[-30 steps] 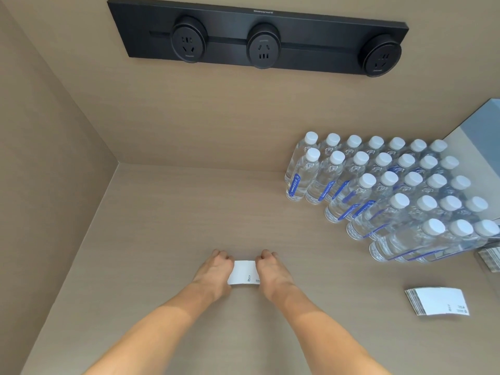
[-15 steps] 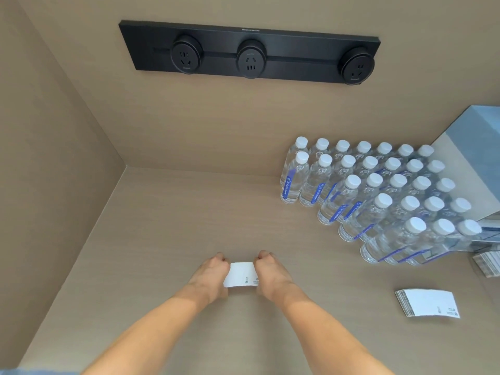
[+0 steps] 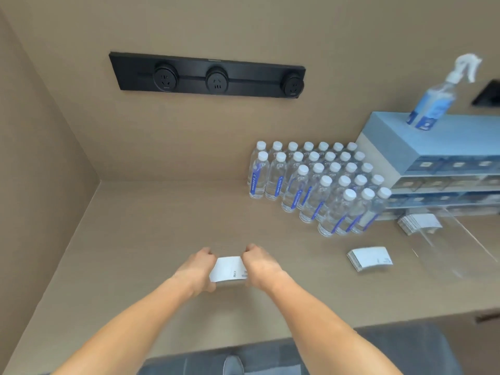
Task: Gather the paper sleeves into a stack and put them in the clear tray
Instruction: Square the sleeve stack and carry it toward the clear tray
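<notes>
Clear tray (image 3: 457, 239) blurred, cut by right edge.

Two bare forearms without sleeves, hands (image 3: 230, 267) with no rings, watch or gloves.

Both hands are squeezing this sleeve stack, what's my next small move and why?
Probably carry the held stack right onto the loose stack. Left hand and right hand already grip it, and the clear tray lies just beyond.
</notes>
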`<act>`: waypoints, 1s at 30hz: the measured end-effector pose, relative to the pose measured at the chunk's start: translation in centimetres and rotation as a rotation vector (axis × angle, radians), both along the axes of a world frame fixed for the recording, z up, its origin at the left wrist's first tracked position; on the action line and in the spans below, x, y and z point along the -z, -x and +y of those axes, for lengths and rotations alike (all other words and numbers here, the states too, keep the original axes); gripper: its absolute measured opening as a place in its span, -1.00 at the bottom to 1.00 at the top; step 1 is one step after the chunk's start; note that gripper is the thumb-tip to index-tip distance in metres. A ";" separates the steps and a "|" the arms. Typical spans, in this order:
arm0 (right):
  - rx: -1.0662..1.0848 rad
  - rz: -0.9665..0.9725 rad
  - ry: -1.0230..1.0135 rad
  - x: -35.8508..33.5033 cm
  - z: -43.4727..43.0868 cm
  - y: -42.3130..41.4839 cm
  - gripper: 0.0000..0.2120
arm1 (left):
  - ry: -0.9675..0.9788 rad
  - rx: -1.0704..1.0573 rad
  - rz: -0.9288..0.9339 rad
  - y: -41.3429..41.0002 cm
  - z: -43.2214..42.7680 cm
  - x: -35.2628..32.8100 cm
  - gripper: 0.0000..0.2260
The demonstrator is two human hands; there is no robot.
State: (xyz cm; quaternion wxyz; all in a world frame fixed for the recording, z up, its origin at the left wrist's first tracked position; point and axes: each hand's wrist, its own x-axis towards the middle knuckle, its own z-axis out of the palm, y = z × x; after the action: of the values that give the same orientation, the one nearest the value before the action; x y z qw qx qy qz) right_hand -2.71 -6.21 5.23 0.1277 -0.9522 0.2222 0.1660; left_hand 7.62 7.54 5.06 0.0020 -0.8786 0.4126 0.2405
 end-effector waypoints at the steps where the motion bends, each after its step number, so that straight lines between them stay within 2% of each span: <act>1: -0.004 -0.002 0.016 0.0 0.5 1.0 -0.62 | 0.004 0.019 -0.005 0.7 0.3 0.1 -0.59; 11: 0.112 0.027 0.083 0.1 3.4 12.4 -0.64 | 0.084 0.243 -0.012 9.7 1.4 1.6 -0.67; 15: 0.178 -0.002 0.093 -0.1 2.7 16.2 -0.64 | 0.096 0.320 -0.011 12.6 -0.3 0.9 -0.63; 25: 0.238 -0.119 0.125 -1.5 -5.7 25.5 -0.65 | 0.112 0.391 -0.116 20.8 -9.6 -1.6 -0.62; 30: 0.254 -0.156 0.134 -2.0 -12.2 32.3 -0.72 | 0.146 0.408 -0.132 27.2 -16.2 -1.5 -0.62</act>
State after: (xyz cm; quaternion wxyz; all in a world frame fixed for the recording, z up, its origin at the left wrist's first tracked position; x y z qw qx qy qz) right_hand -34.97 -18.40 7.23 0.1009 -0.9329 0.3408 0.0587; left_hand -19.56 -8.62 6.52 0.0139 -0.7885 0.5973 0.1464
